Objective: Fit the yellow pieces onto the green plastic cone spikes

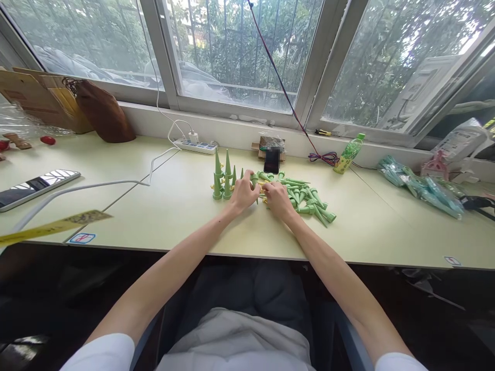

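My left hand (244,191) is closed around a green plastic spike (254,179), its wide end up between the fingers. Close beside it, my right hand (277,197) is closed in a pinch at a small yellow piece (264,196), against the held spike; the fingertips partly hide the contact. Several green spikes stand upright (217,190) left of my left hand, points up, with small yellow parts on their sides. A loose pile of green spikes (307,198) lies on the table around and right of my right hand.
A dark phone (271,161) leans against a small box behind my hands. A green-labelled bottle (348,153), bundled wire (325,157) and plastic-wrapped packs (421,186) lie to the right. To the left are a power strip (196,146), a white cable (149,178), a brown bag (104,113) and a tablet-like device (36,189).
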`<state>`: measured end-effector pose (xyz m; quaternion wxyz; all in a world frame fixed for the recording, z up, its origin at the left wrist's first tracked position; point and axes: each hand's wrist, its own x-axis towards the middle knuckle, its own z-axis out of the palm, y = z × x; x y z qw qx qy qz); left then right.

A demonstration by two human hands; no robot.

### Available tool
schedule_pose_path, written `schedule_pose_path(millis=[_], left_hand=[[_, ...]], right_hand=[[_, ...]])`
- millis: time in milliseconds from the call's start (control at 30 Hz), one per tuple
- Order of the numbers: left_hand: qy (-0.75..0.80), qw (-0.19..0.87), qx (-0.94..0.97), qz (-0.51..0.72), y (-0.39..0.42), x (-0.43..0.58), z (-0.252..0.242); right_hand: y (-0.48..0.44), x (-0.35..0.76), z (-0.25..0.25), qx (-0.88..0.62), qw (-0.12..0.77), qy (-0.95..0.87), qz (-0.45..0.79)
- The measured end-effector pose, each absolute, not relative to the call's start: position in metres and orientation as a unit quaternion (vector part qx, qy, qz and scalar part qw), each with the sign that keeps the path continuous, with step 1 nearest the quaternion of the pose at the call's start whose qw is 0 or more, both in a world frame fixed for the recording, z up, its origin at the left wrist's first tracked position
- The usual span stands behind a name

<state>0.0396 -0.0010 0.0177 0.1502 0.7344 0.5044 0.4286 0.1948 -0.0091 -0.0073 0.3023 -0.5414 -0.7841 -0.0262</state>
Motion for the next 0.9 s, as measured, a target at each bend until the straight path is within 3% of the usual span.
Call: schedule_pose_path(millis=[433,633,900], left_hand=[[0.524,0.141,0.783,0.305,0.003,0.04,0.005],[0.518,0.11,0.793,0.302,0.002,0.04,0.005],[0.491,0.121,0.769,0.391,0.0,0.041,0.013]], right_hand=[[-0.011,0.2,0.0,-0.551,0.4,-0.732,-0.003],[-0.01,0.2,-0.001,-0.539,0.425,-0.727,0.003],[-0.01,0.2,-0.001,-0.529,0.444,-0.723,0.031]])
